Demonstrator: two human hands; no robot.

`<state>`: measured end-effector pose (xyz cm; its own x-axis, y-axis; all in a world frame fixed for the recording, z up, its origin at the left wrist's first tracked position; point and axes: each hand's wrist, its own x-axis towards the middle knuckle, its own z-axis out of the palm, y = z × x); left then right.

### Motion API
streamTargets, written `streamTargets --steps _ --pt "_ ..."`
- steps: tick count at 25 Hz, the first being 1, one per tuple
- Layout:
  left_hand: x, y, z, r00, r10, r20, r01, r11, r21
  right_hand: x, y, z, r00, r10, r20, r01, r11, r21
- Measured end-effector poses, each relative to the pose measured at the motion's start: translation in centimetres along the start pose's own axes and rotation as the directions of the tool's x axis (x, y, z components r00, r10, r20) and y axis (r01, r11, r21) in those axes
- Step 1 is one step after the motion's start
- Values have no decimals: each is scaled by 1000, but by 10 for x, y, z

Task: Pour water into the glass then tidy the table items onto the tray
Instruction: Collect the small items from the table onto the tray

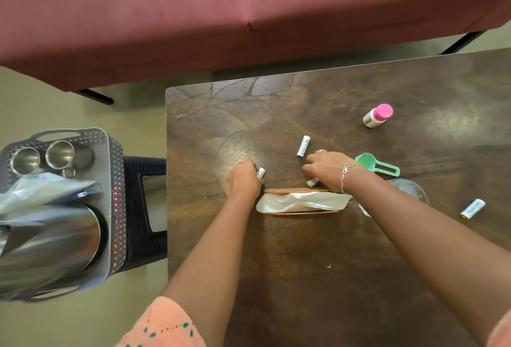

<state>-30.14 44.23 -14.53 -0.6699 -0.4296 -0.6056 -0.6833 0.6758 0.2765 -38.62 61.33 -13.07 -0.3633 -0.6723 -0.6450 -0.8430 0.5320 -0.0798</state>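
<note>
Both arms reach out over the dark wooden table. The left hand is curled tight around a small white battery. The right hand is palm-down, fingers bent onto another white battery, just beyond the tissue holder. The clear glass sits under the right forearm, and the grey perforated tray is off to the left on a stool.

Count on the surface: four white batteries, one pink-capped bottle, one green scoop, one clear glass, one napkin holder. At 9 o'clock, one tray carries two steel cups and one steel kettle.
</note>
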Motion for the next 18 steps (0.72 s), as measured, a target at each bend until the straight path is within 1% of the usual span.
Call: streamTargets --steps 3,6,8,10,12,15,18 --pt "-2 -7 -6 1000 19 -14 -20 1000 -18 4 0 1 1000 17 13 -18 999 28" --pt "-8 -23 -19 998 -11 -57 2 989 -150 8 -1 -6 996 92 19 -94 990 105" --pt "-14 -38 -29 994 -44 -97 16 962 -271 11 -5 -19 985 163 -51 -150 969 196" --pt "-20 -58 -45 987 -83 -138 22 919 -394 16 -19 -36 970 205 -132 -160 945 287" --pt "-28 -83 -65 976 -125 -180 29 888 -459 25 -42 -54 958 194 -212 -109 928 356" --pt "-37 -126 -92 950 -175 -258 24 865 -501 49 -91 -75 936 143 -323 8 905 425" --pt "-34 -171 -116 890 -212 -403 11 894 -447 75 -144 -104 917 52 -395 149 875 461"
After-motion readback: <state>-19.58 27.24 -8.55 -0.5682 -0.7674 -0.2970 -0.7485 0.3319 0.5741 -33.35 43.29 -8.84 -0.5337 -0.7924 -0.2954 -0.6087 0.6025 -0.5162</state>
